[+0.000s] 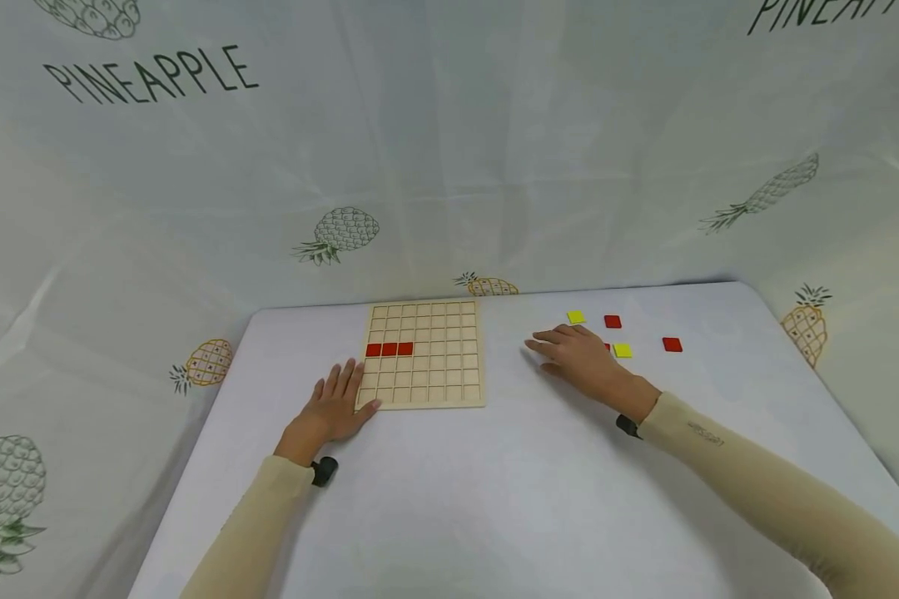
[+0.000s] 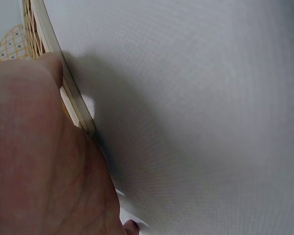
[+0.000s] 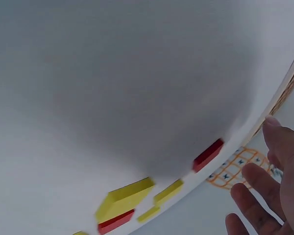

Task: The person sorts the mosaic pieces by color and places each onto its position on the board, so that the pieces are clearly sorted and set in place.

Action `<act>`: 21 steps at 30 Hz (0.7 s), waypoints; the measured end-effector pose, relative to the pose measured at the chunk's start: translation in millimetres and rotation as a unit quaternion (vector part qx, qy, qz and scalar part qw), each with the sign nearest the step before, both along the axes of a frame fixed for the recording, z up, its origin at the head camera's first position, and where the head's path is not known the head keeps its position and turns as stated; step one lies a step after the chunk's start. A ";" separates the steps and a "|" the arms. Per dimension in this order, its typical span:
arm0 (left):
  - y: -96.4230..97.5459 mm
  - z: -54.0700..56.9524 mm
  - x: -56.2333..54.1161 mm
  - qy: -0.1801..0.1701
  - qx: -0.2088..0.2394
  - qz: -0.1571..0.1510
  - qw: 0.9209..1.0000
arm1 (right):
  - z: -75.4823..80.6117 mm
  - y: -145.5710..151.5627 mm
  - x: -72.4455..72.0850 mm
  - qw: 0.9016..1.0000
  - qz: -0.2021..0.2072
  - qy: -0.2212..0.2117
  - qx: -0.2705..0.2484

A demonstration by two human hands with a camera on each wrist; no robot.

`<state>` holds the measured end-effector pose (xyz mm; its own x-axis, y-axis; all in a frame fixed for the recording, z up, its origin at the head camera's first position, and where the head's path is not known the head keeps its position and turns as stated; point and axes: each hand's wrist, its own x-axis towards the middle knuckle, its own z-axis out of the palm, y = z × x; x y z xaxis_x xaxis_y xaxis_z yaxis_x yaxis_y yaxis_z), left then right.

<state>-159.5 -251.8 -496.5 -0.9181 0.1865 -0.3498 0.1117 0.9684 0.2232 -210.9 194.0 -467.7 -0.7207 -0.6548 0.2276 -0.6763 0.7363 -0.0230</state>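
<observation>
A pale wooden grid board [image 1: 448, 353] lies on the white table, with a row of three red square tiles [image 1: 389, 349] at its left side. My left hand [image 1: 333, 410] rests at the board's near left corner, fingers spread straight along the left edge and thumb at the near edge [image 2: 81, 110]. Between the board and the loose tiles, my right hand [image 1: 586, 362] is held over the table, its fingers [image 3: 257, 205] relaxed and nothing visible in them. Close to it lie a yellow tile [image 1: 576, 317], another yellow tile [image 1: 623, 351] and a red tile partly hidden behind the hand.
Farther back lies a red tile [image 1: 613, 321], and another red tile [image 1: 672, 344] is off to the right. A pineapple-print cloth [image 1: 434, 166] hangs behind the table's far edge. Dark wrist cameras [image 1: 325, 472] sit below both hands.
</observation>
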 end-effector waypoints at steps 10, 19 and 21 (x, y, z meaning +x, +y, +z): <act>1.4 0.9 0.4 0.002 -0.002 0.001 1.000 | -9.4 26.0 0.3 1.000 -0.006 -0.007 -0.027; 0.4 2.1 1.6 0.017 0.002 -0.004 1.000 | -14.7 29.0 -0.8 0.999 -0.003 -0.034 -0.024; 1.4 4.1 3.1 0.021 -0.001 -0.006 1.000 | -15.3 28.7 -1.0 0.999 -0.002 -0.034 -0.021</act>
<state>-156.4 -250.4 -492.4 -0.9297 0.1963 -0.3116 0.1320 0.9675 0.2157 -211.9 222.8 -483.1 -0.7377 -0.6435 0.2042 -0.6696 0.7359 -0.0999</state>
